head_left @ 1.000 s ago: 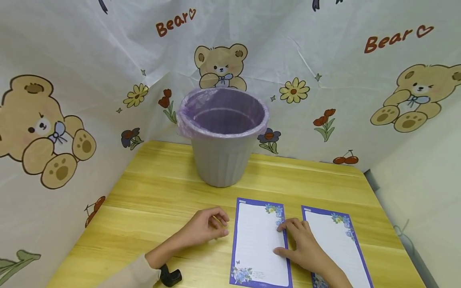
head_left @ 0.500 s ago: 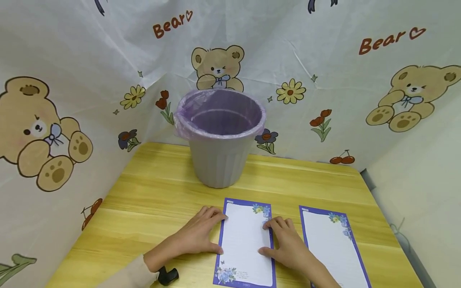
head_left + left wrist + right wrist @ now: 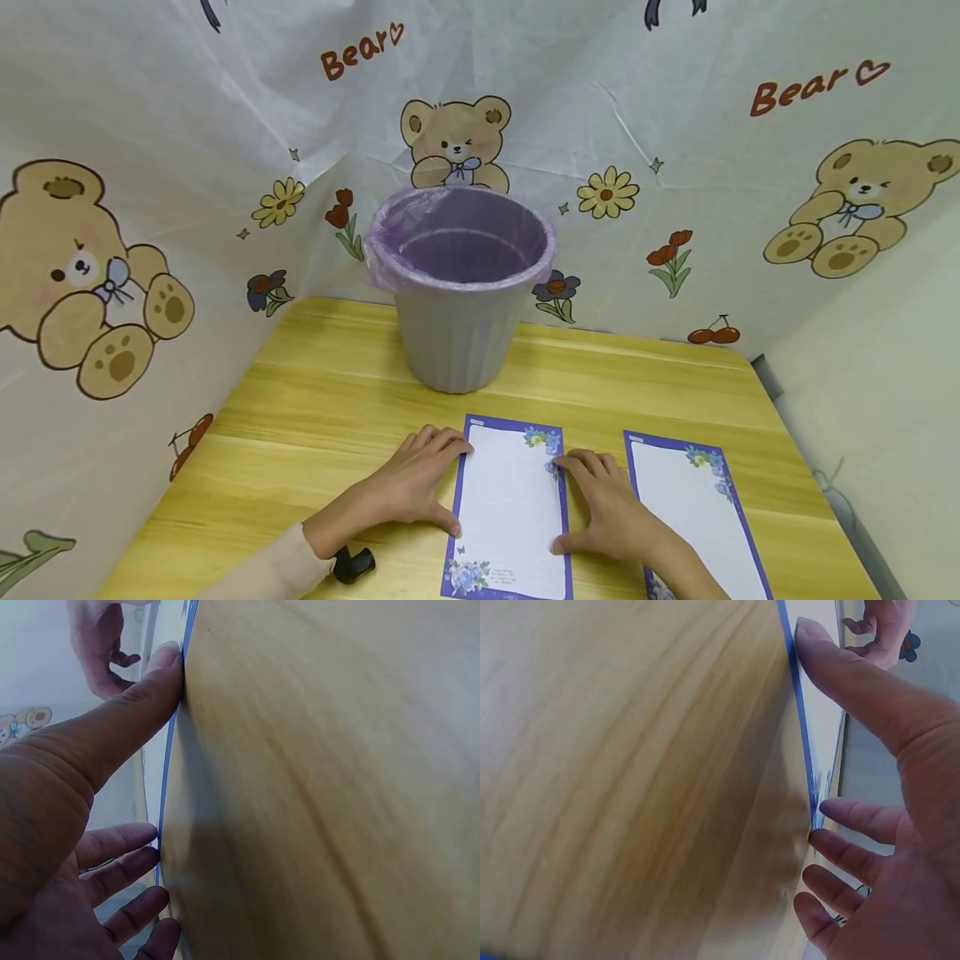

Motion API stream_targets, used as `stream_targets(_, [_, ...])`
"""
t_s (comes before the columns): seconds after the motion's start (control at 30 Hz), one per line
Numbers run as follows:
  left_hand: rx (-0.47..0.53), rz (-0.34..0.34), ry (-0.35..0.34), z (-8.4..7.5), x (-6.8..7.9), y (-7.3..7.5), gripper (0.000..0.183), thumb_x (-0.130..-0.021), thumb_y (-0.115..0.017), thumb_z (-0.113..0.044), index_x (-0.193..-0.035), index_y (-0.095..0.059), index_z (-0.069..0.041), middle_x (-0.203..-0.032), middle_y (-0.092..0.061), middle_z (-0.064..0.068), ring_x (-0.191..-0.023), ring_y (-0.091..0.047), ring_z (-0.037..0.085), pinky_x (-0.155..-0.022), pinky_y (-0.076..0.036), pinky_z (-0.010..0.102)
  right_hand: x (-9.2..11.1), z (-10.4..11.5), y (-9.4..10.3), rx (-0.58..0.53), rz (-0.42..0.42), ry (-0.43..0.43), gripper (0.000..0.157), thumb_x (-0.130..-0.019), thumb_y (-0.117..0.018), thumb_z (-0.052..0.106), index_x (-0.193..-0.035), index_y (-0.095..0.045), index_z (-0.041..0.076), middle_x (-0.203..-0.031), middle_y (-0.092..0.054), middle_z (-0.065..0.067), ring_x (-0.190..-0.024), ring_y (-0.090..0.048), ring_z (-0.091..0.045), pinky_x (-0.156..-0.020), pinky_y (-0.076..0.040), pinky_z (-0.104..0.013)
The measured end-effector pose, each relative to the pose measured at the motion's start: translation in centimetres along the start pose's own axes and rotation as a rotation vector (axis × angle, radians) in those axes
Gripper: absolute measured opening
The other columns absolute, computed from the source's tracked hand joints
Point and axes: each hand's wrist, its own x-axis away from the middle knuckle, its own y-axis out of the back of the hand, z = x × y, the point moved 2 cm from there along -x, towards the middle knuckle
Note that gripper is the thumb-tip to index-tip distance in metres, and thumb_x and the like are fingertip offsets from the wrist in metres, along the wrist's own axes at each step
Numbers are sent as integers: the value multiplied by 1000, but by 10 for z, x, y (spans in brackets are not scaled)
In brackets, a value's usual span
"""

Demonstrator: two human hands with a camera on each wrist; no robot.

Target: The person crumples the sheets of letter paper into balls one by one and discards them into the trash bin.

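Toward nine o'clock, the left sheet point(image 3: 510, 500) has shifted slightly since one second ago; it lies on the table point(image 3: 330, 383). Left hand point(image 3: 416, 481) touches its nine-o'clock edge, right hand point(image 3: 611, 507) its three-o'clock edge, fingers spread, gripping nothing, seemingly to steady both sides.

Wears a plain cream long sleeve point(image 3: 262, 571) with a straight cuff point(image 3: 318, 548) behind the left hand point(image 3: 416, 485) and a small, rounded black wrist device point(image 3: 352, 566) beside that cuff. Shows a short thumbnail point(image 3: 811, 630) on the right hand point(image 3: 606, 504).
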Motion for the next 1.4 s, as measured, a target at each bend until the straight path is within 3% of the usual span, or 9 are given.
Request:
stream_targets(0.23, [7, 4, -2, 1, -3, -3, 114, -60, -92, -78, -152, -50, -24, -159, -48, -5, -129, -44, 19, -110, -44, 52, -4, -3, -5, -1, -15, 19, 113, -62, -96, 70, -151, -55, 13, -154, -54, -11, -139, -48, -36, -113, -44, -68])
stream_targets(0.47, [15, 28, -27, -8, -6, -1, 88, -67, -96, -66, -140, -59, -33, -148, -55, -13, -125, -45, 14, -108, -46, 48, -4, -5, -6, -16, -30, 49, 107, -62, -93, 74, -145, -58, 17, -150, -58, -6, -137, -50, -33, -111, -45, -67])
stream_targets(0.67, [89, -8, -54, -15, -4, -5, 49, -84, -93, -43, -126, -71, -34, -128, -67, -20, -118, -54, 8, -105, -50, 44, -3, -4, -10, -61, -18, 94, 85, -71, -92, 67, -137, -64, 22, -144, -63, 3, -133, -52, -24, -113, -45, -65])
stream_targets(0.8, [93, -25, -63, -18, -4, -7, 29, -94, -86, -35, -121, -76, -31, -121, -71, -20, -114, -59, 6, -106, -52, 40, -1, 0, -13, -113, -13, 106, 62, -79, -89, 61, -125, -68, 26, -132, -67, 14, -120, -52, -11, -108, -51, -47])
stream_targets(0.97, [122, -36, -62, -20, -1, -5, 18, -97, -82, -30, -115, -80, -30, -117, -73, -19, -110, -61, 6, -104, -54, 36, -1, 3, -17, -201, -22, 165, 20, -95, -82, 40, -109, -72, 29, -108, -70, 20, -101, -53, -2, -91, -54, -26])
stream_targets(1.13, [149, -56, -76, -18, 1, -3, 17, -103, -74, -25, -118, -81, -28, -116, -76, -17, -109, -64, 5, -106, -54, 36, -2, 4, -17, -168, -109, 202, 5, -98, -80, 30, -99, -75, 30, -97, -69, 22, -92, -53, 1, -82, -52, -23])
stream_targets(1.23, [165, -68, -90, -17, 2, -3, 20, -106, -69, -22, -120, -81, -29, -116, -77, -17, -107, -65, 3, -103, -55, 35, -1, 5, -14, -154, -199, 217, 13, -95, -84, 23, -94, -74, 32, -106, -67, 17, -100, -51, -3, -84, -51, -25])
stream_targets(1.4, [167, -71, -134, -16, 1, 1, 24, -108, -65, -17, -122, -80, -30, -118, -78, -18, -104, -66, 0, -100, -56, 32, 2, 8, -6, -88, -342, 232, 27, -92, -86, 21, -88, -67, 38, -146, -60, 1, -129, -43, -15, -96, -51, -42])
